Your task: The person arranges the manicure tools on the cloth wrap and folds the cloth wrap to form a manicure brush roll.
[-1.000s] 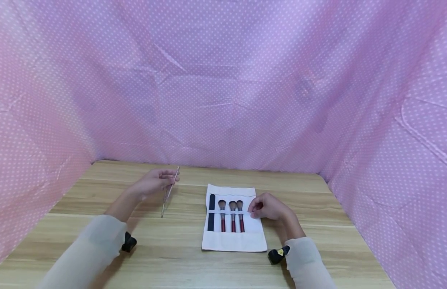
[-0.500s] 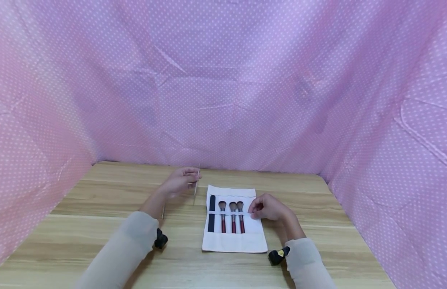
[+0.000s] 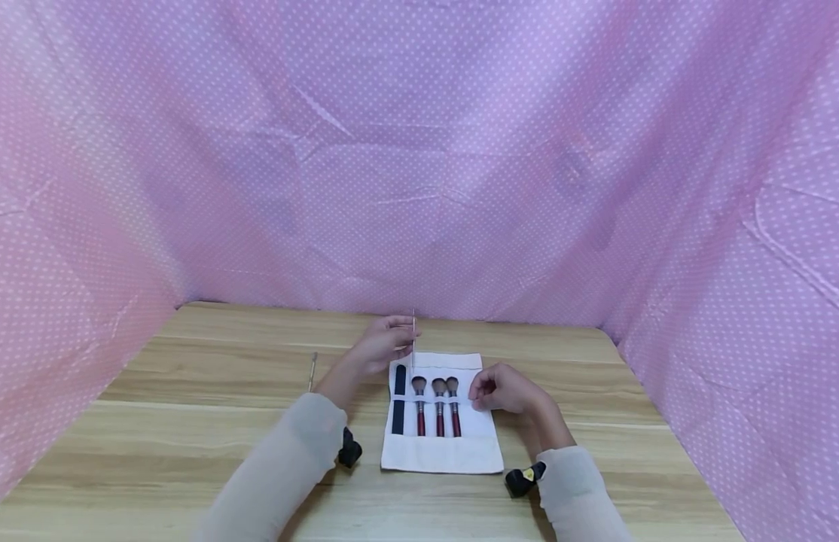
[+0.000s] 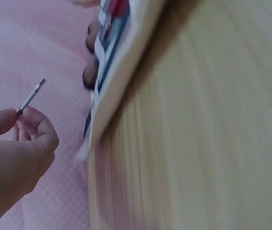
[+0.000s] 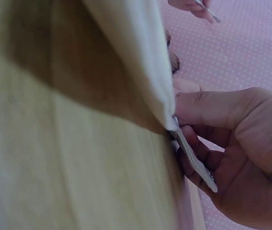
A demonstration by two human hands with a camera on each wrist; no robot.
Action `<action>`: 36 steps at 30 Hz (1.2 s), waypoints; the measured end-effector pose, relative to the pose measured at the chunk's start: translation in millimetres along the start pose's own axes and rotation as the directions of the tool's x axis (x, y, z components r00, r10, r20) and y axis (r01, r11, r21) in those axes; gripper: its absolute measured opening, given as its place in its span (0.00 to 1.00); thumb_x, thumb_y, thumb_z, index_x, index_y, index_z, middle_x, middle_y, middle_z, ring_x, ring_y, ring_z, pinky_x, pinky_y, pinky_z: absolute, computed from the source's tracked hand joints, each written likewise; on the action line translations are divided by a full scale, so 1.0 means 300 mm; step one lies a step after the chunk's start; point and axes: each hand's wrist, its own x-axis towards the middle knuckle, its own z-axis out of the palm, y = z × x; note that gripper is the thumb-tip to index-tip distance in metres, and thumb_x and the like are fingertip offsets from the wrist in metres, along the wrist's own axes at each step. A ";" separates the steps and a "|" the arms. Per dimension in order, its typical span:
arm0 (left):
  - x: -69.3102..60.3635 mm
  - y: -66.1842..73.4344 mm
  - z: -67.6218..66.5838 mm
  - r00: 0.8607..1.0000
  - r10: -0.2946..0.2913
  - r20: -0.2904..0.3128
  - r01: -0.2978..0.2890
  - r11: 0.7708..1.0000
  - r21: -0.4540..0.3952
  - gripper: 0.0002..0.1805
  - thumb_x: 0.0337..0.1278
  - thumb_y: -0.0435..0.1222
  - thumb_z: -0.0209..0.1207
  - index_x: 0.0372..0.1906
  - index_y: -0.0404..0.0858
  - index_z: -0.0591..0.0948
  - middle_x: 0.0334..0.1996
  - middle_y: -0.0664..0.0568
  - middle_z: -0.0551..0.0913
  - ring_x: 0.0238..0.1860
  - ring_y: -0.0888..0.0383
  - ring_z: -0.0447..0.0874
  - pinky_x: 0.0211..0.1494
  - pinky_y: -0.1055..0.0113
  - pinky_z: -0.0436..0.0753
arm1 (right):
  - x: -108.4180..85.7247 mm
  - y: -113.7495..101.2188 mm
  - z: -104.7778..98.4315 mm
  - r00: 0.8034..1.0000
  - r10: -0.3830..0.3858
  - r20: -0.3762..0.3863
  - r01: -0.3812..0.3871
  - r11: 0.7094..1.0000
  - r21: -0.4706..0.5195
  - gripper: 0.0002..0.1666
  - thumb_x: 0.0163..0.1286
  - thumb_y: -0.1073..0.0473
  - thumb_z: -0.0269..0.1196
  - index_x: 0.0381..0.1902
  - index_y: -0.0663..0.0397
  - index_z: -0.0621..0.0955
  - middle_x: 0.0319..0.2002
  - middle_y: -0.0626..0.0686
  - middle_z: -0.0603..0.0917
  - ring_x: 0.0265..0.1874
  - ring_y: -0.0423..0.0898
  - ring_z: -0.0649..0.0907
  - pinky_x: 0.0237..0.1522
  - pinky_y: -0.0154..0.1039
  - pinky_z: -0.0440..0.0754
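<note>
First, your right wrist unit (image 3: 521, 482) bore a yellow mark (image 3: 529, 474) too small to read. It sat at the cuff of your right sleeve (image 3: 578, 482); a black left wrist unit (image 3: 349, 449) sat at the cuff of your left sleeve (image 3: 277, 459).

Your white cloth holder (image 3: 479, 429) lay spread on the wood-grain worktop (image 3: 155, 444), with its top flap (image 3: 436, 361) at the far end and its lower pocket (image 3: 441, 455) toward you. A narrow white band (image 3: 429, 400) crossed the holder and retained four items. From left to right, these were a flat black strip (image 3: 398, 414), a first brush (image 3: 421, 425), a second brush (image 3: 440, 425) and a third brush (image 3: 456, 425). Each brush had a red handle running down to the pocket and a dark bristle head pointing away from you. The second and third sat close together.

Your left hand (image 3: 382, 346) had its grip pinched on a slender metal tool (image 4: 32, 93), raised by the holder's far end and clear of the cloth in the left wrist view. Your right hand (image 3: 504, 388) had its grip pinched on the holder's right edge.

A second slender tool (image 3: 313, 370) lay on the worktop, left of the holder, partly hidden by your left arm. A pink dotted curtain (image 3: 419, 188) enclosed the back and both sides.
</note>
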 end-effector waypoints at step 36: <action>0.086 -0.118 0.321 0.998 -0.055 -0.038 0.064 0.948 0.310 0.20 0.63 0.21 0.60 0.59 0.29 0.74 0.41 0.35 0.86 0.26 0.58 0.81 0.31 0.71 0.83 | -0.001 0.003 -0.004 0.999 -0.052 0.008 0.052 0.999 0.001 0.07 0.64 0.73 0.67 0.31 0.57 0.86 0.27 0.50 0.82 0.28 0.42 0.75 0.32 0.31 0.73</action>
